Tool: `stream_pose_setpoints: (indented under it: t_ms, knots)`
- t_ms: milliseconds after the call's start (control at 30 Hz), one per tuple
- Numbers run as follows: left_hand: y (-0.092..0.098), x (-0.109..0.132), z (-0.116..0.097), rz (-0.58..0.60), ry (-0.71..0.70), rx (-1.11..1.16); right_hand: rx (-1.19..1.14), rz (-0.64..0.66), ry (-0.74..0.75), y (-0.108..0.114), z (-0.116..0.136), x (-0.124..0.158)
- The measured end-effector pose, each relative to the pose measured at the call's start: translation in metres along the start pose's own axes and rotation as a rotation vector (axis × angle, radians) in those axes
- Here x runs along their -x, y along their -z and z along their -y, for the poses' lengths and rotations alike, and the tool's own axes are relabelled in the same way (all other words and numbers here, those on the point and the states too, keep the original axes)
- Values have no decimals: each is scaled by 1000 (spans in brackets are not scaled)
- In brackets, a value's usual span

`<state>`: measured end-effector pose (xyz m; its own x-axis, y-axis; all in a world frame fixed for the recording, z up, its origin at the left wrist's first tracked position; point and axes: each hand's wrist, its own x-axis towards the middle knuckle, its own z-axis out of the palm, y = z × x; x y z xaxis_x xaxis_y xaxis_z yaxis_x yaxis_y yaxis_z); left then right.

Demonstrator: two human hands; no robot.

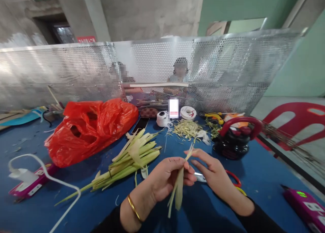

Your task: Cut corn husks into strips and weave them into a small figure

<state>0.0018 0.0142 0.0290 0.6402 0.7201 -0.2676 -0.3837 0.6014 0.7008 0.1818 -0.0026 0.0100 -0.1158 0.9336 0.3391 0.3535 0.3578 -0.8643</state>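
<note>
My left hand [169, 175], with a gold bangle on its wrist, is closed around a small bunch of pale corn husk [179, 189]. The wider ends hang below the fingers, and thin split ends point up. Beside those upper ends is my right hand [212, 173], its index finger touching them and its thumb held apart. Partly hidden beneath the right hand lie scissors [200, 177] with a red handle. To the left, a pile of green-yellow corn husks [134, 158] rests on the blue table [99, 212].
A red plastic bag [93, 128], phone [140, 125], white string ball [162, 119], tape roll [188, 113] and husk scraps [188, 129] lie farther back. A black pot-shaped object with a red handle [232, 145] stands right. A white cable [71, 179] crosses the left. Perforated metal screen [157, 60] behind.
</note>
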Motion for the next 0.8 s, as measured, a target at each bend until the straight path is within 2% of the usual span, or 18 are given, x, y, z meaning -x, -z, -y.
stream_pose_setpoints:
  t_ms: [167,400,533,633,800]
  knots:
    - [-9,-13,7,22,94,-76,-282,122,-166,-1,1,4]
    - [9,-16,18,0,107,-67,-357,230,-347,-15,-11,7]
    - [12,-14,18,-11,97,-101,-182,166,-321,-14,-18,9]
    - [10,-15,14,-84,76,-106,-14,117,-279,-8,-17,9]
    - [7,-15,12,-153,66,-126,80,96,-245,-6,-13,11]
